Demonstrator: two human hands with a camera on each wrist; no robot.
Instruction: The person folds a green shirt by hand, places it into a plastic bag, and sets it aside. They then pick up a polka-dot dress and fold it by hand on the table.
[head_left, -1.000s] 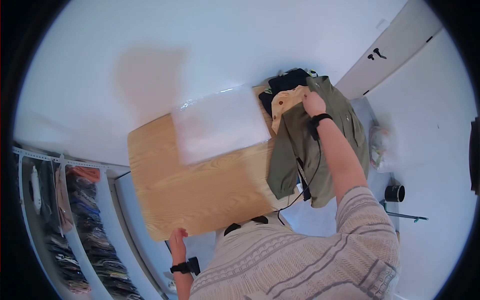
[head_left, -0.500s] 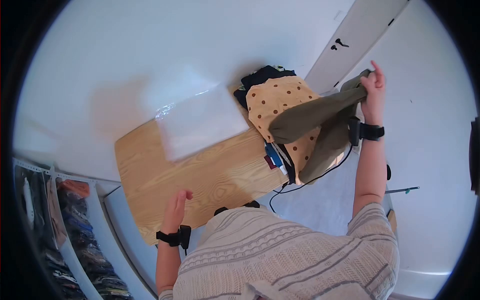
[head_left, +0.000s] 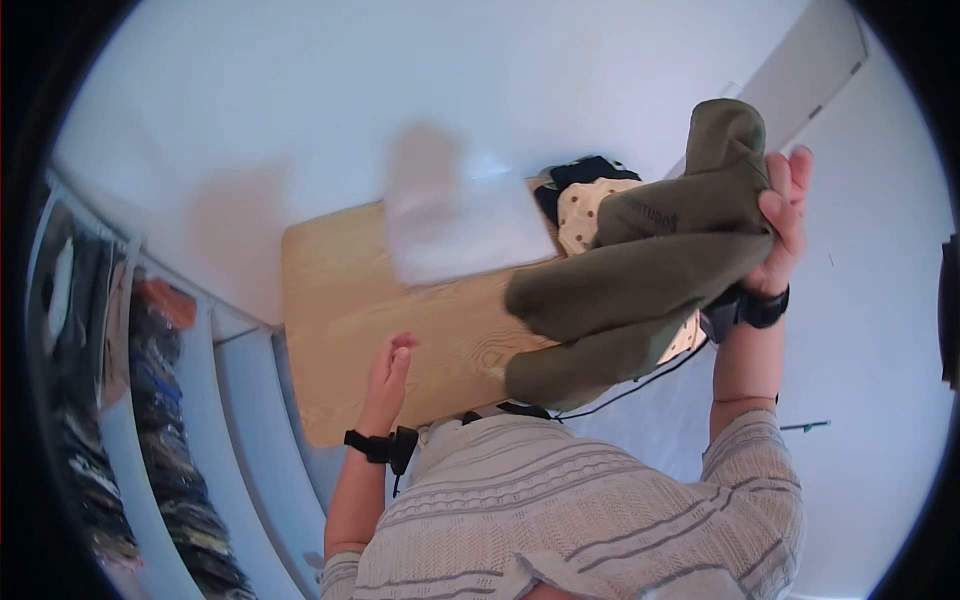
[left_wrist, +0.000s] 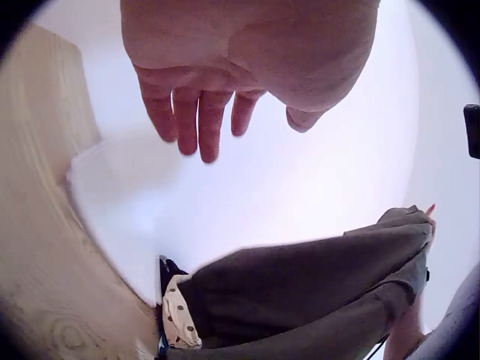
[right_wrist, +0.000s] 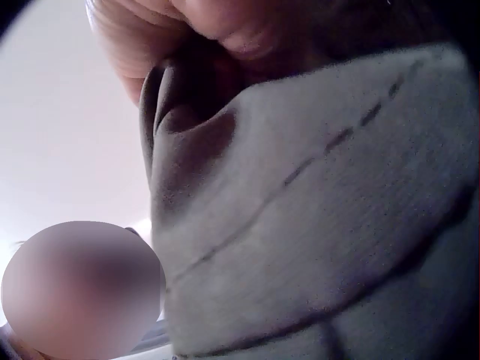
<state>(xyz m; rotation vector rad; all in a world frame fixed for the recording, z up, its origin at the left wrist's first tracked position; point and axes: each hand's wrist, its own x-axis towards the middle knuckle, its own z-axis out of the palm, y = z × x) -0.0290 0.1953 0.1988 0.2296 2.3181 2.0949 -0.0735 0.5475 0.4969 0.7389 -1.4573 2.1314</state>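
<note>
In the head view, my right hand grips an olive-green jacket by its upper part, holding it up at the right. Its sleeves trail left across the table's right side. Close up in the right wrist view, the jacket cloth bunches under the fingers, with a seam running across it. My left hand hovers over the near left of the wooden table, holding nothing. Its fingers are loosely extended in the left wrist view. Partly behind the jacket lies a tan garment with brown dots.
A stack of clear plastic bags lies at the table's back, against the wall. Dark clothes are piled beside it. Shelves at the left hold bagged clothes. A black cable runs from the right wrist toward the body.
My right hand has lifted the olive jacket off the pile and carried it right, then its sleeves swung left over the table. My left hand has risen from the table's front edge to above it.
</note>
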